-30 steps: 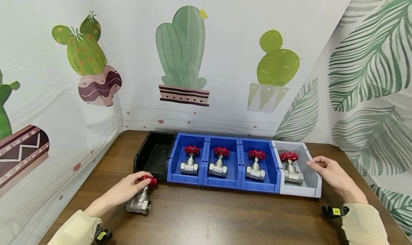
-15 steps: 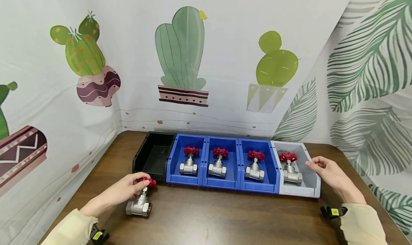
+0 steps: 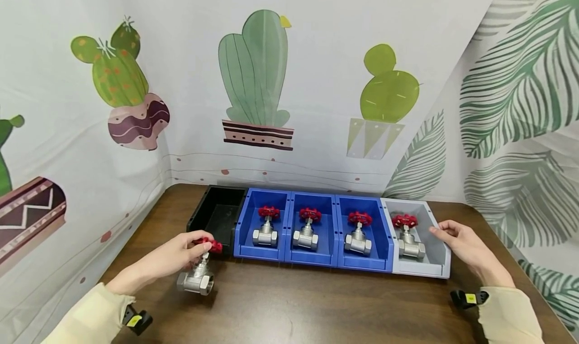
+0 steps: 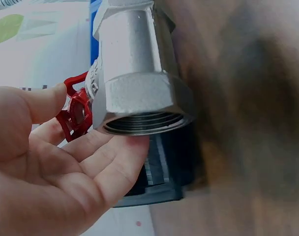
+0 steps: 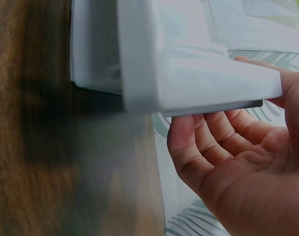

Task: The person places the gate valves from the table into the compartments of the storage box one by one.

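My left hand pinches the red handwheel of a silver gate valve in front of the black bin. In the left wrist view, thumb and fingers hold the handwheel, and the threaded opening of the valve body faces the camera. The valve hangs tilted, seemingly just above the table. My right hand grips the outer side wall of the light grey bin. In the right wrist view the thumb is partly hidden behind the bin wall, with the other fingers curled beneath.
Three blue bins stand in a row between the black and grey bins. Each blue bin holds one red-wheeled valve, and another valve lies in the grey bin. A printed curtain hangs behind the brown table.
My left hand has raised the valve a little off its earlier spot and moved it slightly away from me, toward the black bin. The right hand keeps its hold on the grey bin.
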`<action>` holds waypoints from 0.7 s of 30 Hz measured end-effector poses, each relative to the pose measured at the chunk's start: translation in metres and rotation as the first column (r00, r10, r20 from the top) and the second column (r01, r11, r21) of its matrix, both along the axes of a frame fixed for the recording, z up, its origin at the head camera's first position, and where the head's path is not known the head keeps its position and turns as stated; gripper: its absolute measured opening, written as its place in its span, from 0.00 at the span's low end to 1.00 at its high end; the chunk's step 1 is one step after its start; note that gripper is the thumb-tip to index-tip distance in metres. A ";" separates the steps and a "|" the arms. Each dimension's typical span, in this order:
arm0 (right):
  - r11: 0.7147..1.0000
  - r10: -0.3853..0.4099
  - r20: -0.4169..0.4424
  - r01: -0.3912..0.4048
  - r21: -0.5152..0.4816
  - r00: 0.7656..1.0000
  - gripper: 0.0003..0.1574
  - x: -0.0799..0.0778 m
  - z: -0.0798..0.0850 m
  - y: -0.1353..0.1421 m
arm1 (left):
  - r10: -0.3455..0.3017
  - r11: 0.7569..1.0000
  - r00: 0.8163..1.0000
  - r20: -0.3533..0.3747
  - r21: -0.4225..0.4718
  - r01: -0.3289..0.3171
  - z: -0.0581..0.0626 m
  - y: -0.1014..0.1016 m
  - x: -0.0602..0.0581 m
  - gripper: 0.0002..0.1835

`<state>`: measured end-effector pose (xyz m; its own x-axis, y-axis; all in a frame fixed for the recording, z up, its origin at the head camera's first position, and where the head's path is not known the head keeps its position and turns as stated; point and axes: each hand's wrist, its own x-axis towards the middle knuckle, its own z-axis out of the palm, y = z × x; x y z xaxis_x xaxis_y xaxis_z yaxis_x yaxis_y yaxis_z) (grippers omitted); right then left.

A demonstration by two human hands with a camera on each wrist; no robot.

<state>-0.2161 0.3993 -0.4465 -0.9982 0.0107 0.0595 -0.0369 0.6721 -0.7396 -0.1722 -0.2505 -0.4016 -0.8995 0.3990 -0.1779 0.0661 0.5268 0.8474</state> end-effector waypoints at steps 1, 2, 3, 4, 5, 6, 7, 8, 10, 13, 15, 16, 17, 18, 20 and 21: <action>1.000 0.001 -0.001 -0.001 -0.002 1.000 0.21 0.000 0.000 0.000 | 0.003 1.000 1.000 -0.005 -0.003 -0.003 0.003 0.001 -0.002 0.13; 1.000 0.001 -0.001 -0.001 -0.003 1.000 0.21 0.000 0.000 0.000 | 0.000 1.000 1.000 -0.017 -0.011 0.000 0.006 0.002 -0.003 0.14; 1.000 0.001 0.000 -0.001 -0.005 1.000 0.21 0.000 0.000 0.000 | -0.003 1.000 1.000 -0.026 -0.015 0.003 0.010 0.003 -0.005 0.14; 1.000 0.003 0.003 -0.003 -0.006 1.000 0.21 0.000 0.001 0.000 | -0.007 1.000 0.999 -0.035 -0.016 0.007 0.012 0.003 -0.007 0.13; 1.000 0.004 0.006 -0.004 -0.004 1.000 0.21 0.000 0.001 0.000 | -0.007 1.000 0.999 -0.042 -0.020 0.006 0.015 0.004 -0.009 0.13; 1.000 0.005 0.008 -0.005 -0.002 1.000 0.21 0.000 0.000 0.000 | -0.009 1.000 0.999 -0.053 -0.026 0.007 0.017 0.004 -0.011 0.13; 1.000 0.005 0.009 -0.005 -0.001 1.000 0.21 0.000 0.000 0.001 | -0.006 1.000 0.998 -0.057 -0.027 0.005 0.019 0.004 -0.014 0.13; 1.000 0.005 0.009 -0.005 0.000 1.000 0.21 0.000 0.000 0.001 | -0.009 0.999 0.998 -0.070 -0.033 0.007 0.020 0.005 -0.016 0.13; 1.000 0.004 0.005 -0.004 0.001 1.000 0.21 0.000 -0.001 0.002 | -0.003 0.999 0.997 -0.081 -0.038 0.000 0.022 0.005 -0.022 0.12; 1.000 0.001 -0.008 -0.002 -0.004 1.000 0.20 -0.001 -0.002 0.002 | 0.006 0.998 0.995 -0.103 -0.056 -0.012 0.023 0.005 -0.030 0.11; 1.000 0.003 -0.015 -0.003 -0.009 1.000 0.20 -0.002 -0.002 0.002 | 0.008 0.997 0.992 -0.124 -0.076 -0.017 0.024 0.005 -0.035 0.11; 1.000 0.004 -0.016 -0.004 -0.012 1.000 0.20 -0.002 -0.002 0.002 | 0.010 0.996 0.991 -0.132 -0.091 -0.022 0.024 0.005 -0.037 0.11; 1.000 0.005 -0.015 -0.005 -0.014 1.000 0.20 -0.002 -0.002 0.002 | 0.014 0.995 0.991 -0.137 -0.101 -0.028 0.024 0.005 -0.040 0.11; 1.000 0.006 -0.013 -0.006 -0.014 1.000 0.20 -0.002 -0.002 0.002 | 0.015 0.994 0.990 -0.141 -0.107 -0.031 0.025 0.005 -0.042 0.11; 1.000 0.008 -0.008 -0.008 -0.015 1.000 0.20 -0.002 -0.002 0.003 | 0.013 0.992 0.988 -0.152 -0.119 -0.032 0.027 0.006 -0.046 0.11; 1.000 0.007 -0.005 -0.007 -0.014 1.000 0.20 -0.001 -0.002 0.003 | 0.013 0.992 0.988 -0.157 -0.123 -0.032 0.027 0.006 -0.049 0.12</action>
<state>-0.2175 0.4021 -0.4486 -0.9979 0.0043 0.0646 -0.0456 0.6615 -0.7485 -0.2209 -0.2444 -0.3743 -0.9287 0.3617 -0.0823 0.1786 0.6305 0.7554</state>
